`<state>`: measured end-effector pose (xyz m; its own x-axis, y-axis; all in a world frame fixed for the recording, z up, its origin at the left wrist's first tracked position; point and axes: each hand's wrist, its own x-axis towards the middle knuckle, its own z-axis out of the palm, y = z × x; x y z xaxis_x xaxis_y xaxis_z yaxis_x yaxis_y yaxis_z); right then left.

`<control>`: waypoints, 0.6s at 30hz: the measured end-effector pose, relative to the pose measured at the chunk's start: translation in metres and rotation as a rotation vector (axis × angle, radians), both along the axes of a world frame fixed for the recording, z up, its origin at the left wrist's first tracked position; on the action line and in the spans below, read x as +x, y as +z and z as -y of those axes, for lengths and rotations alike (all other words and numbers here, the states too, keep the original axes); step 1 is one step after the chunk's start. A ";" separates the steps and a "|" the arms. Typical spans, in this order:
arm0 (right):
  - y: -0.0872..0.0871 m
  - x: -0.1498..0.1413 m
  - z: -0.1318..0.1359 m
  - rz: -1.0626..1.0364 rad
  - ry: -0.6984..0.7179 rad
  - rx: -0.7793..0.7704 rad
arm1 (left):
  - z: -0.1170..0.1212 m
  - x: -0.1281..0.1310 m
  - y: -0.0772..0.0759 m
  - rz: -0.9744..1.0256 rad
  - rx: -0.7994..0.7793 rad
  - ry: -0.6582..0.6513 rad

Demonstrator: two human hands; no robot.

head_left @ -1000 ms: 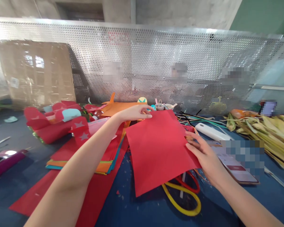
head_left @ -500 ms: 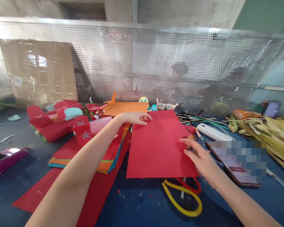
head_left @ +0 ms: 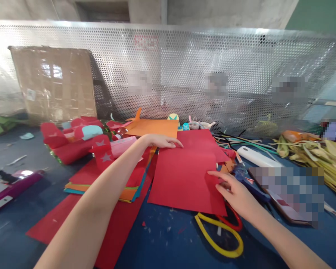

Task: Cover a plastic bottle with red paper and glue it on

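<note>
My left hand (head_left: 164, 141) lies across the upper part of a red paper sheet (head_left: 184, 179), its fingers stretched out. At the sheet's right side is my right hand (head_left: 231, 187), with index finger and thumb apart over the paper. Another red sheet (head_left: 197, 135) shows beneath the upper one, reaching out at the top and right. Under my left forearm are a stack of coloured paper (head_left: 106, 191) and a long red sheet (head_left: 53, 220). Below the right hand, partly covered by paper, is a pair of scissors with yellow (head_left: 238, 250) and red loops.
Red paper shapes with stars (head_left: 72, 149) stand at left, near a purple power strip (head_left: 16, 190). Orange paper (head_left: 154, 127) lies behind the red sheets. At right are a phone (head_left: 285, 201), a white tool (head_left: 259, 157) and dried husks (head_left: 319, 153). A perforated metal screen (head_left: 182, 59) runs along the back.
The upper red sheet has turned and slid slightly left, showing more of the red sheet beneath and the items at right. My right hand has moved slightly down and left relative to the surroundings.
</note>
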<state>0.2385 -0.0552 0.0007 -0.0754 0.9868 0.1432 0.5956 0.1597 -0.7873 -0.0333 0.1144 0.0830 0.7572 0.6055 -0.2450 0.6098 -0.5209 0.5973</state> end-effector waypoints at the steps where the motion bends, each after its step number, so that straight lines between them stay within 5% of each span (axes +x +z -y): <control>1: 0.000 0.001 0.000 0.006 0.005 0.005 | 0.000 0.001 -0.001 0.014 -0.010 0.004; 18: -0.007 0.002 -0.002 0.114 0.042 0.082 | 0.012 0.004 0.008 0.013 -0.061 0.112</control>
<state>0.2406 -0.0534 -0.0063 -0.1366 0.9678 0.2113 0.6716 0.2472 -0.6984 -0.0289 0.1028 0.0911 0.6893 0.6706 -0.2740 0.6537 -0.4129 0.6342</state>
